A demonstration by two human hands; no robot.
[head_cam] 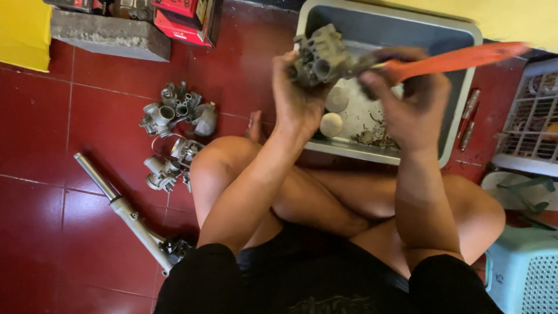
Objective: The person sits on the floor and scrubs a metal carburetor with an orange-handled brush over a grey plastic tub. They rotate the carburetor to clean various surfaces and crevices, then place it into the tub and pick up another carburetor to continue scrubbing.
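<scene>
My left hand (295,96) grips a grey metal carburettor body (318,56) and holds it up over a grey plastic tub (459,87). My right hand (407,93) is closed around an orange-handled brush (459,60), whose head end meets the carburettor's right side. Both hands are dark with grime. I sit cross-legged on the red tiled floor, the tub just beyond my knees.
Several more carburettors (177,113) lie on the floor to my left, near a metal fork tube (125,212). The tub holds round caps (332,123) and dirty bits. A concrete block (110,36), red boxes (186,20), a white basket (532,116) and a pale blue stool (523,273) surround me.
</scene>
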